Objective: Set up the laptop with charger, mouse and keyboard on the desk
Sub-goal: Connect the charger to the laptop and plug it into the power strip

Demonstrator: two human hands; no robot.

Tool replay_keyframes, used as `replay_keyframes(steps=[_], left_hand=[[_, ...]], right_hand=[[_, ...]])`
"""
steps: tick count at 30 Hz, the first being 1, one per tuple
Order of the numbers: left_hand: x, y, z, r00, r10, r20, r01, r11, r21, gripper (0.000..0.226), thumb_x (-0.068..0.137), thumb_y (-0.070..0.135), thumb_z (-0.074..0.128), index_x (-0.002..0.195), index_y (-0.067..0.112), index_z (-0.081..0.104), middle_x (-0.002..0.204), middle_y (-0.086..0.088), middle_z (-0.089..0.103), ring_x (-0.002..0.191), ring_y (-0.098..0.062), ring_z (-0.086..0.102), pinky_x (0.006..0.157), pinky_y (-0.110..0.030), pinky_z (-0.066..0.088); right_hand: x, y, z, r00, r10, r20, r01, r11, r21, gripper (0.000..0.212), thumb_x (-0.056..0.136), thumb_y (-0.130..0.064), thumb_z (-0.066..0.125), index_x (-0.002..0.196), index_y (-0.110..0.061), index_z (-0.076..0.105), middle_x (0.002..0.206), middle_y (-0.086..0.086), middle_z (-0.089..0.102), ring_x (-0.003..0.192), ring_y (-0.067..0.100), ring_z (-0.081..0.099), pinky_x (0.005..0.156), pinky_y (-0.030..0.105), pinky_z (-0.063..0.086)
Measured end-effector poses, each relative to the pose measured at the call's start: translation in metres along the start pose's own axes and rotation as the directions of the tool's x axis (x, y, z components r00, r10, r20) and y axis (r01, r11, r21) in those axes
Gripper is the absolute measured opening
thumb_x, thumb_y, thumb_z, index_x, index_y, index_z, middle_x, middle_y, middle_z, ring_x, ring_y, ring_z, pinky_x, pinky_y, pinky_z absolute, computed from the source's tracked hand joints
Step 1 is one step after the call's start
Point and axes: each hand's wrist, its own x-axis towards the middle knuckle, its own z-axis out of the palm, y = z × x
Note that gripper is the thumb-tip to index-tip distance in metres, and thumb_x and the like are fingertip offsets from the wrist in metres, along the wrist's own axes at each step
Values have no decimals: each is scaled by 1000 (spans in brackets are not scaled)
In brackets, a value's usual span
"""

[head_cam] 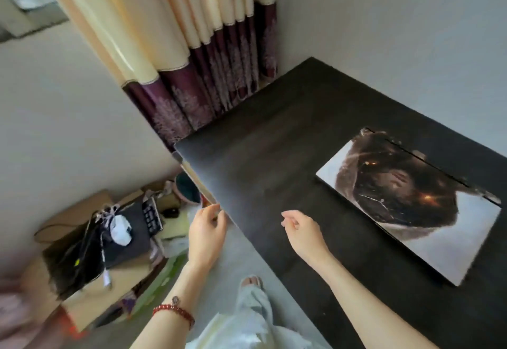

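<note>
Left hand (206,235) out past the near-left edge of the dark wooden desk (274,140), fingers loosely curled, fingertips close to the desk's edge; whether touching it, hard to tell through the blur. Nothing clearly held. Red bead bracelet (175,312) round the left wrist. Right hand (303,235) hovering above the desk top, fingers relaxed and slightly bent, empty.

Closed laptop (414,206) flat on the desk to the right, well apart from both hands, lid covered by a printed skin of a dark furred figure with orange sparks on a pale ground.

Down on the floor to the left of the desk, a brown cardboard box (82,239) heaped with gear: black flat case or bag (129,236), black keyboard (152,218) propped on edge beside it, small dark mouse-like shape (170,213) just beyond, white crumpled item (120,229) on top, dark cables trailing across. No certain sight of the charger in the pile.

Cream curtain with a maroon patterned hem (192,74) hanging behind the desk's far-left corner. Pale trouser leg and a sandalled foot (251,283) on the grey floor between the arms.
</note>
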Motion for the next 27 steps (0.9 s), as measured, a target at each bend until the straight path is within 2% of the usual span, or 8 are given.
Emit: replay_keyframes(steps=[5, 9, 15, 18, 21, 23, 25, 27], left_hand=[[-20, -84, -86, 949, -262, -175, 259, 965, -37, 27, 90, 19, 53, 113, 7, 62, 111, -12, 65, 104, -24, 60, 91, -34, 45], [-29, -157, -139, 872, -400, -284, 390, 916, -93, 28, 91, 18, 52, 114, 7, 61, 113, -12, 64, 107, -25, 58, 91, -33, 43], [-2, -258, -188, 791, -577, -202, 544, 815, -198, 43, 90, 31, 53, 129, 11, 47, 130, -9, 51, 119, -23, 48, 100, -37, 41], [43, -317, -205, 796, -592, -124, 579, 805, -129, 62, 85, 37, 59, 137, 14, 36, 140, -8, 40, 128, -22, 39, 105, -40, 35], [92, -371, -207, 812, -584, -6, 584, 812, -17, 74, 80, 43, 62, 141, 19, 28, 144, -9, 33, 132, -28, 31, 105, -44, 33], [117, -404, -199, 819, -571, 61, 567, 821, 71, 83, 77, 51, 61, 144, 23, 20, 149, -6, 25, 136, -28, 23, 106, -47, 30], [136, -433, -185, 814, -568, 121, 557, 822, 115, 89, 75, 55, 61, 145, 27, 13, 153, -4, 17, 140, -25, 15, 109, -49, 25], [152, -469, -159, 786, -598, 161, 574, 801, 171, 93, 74, 54, 63, 146, 26, 10, 155, -4, 14, 141, -25, 13, 110, -48, 23]], right_hand=[[5, -57, 90, 964, -136, 229, 166, 980, -114, 26, 92, -19, 44, 112, -18, 61, 110, 5, 68, 106, 22, 59, 89, 30, 46], [7, -104, 176, 883, -163, 439, 264, 948, -179, 28, 93, -22, 41, 115, -22, 59, 111, -1, 65, 92, 13, 55, 74, 22, 40], [31, -152, 290, 812, -131, 569, 299, 930, -213, 30, 95, -20, 38, 120, -19, 54, 109, 0, 63, 94, 11, 55, 77, 24, 42], [62, -175, 355, 822, -102, 560, 274, 933, -232, 31, 95, -20, 38, 123, -18, 53, 116, 0, 61, 94, 8, 52, 74, 19, 38], [101, -191, 416, 847, -39, 530, 197, 949, -244, 32, 97, -21, 35, 124, -16, 51, 112, 1, 62, 94, 7, 52, 67, 11, 39], [125, -199, 451, 867, 2, 498, 134, 962, -237, 35, 98, -25, 33, 127, -15, 49, 113, 2, 62, 101, 14, 55, 81, 23, 47], [145, -202, 482, 875, 27, 483, 100, 967, -236, 37, 97, -29, 33, 130, -17, 46, 125, 5, 59, 113, 21, 54, 97, 37, 44], [168, -195, 518, 880, 55, 472, 63, 971, -232, 40, 96, -32, 34, 133, -19, 42, 130, 3, 55, 115, 19, 53, 99, 38, 43]])
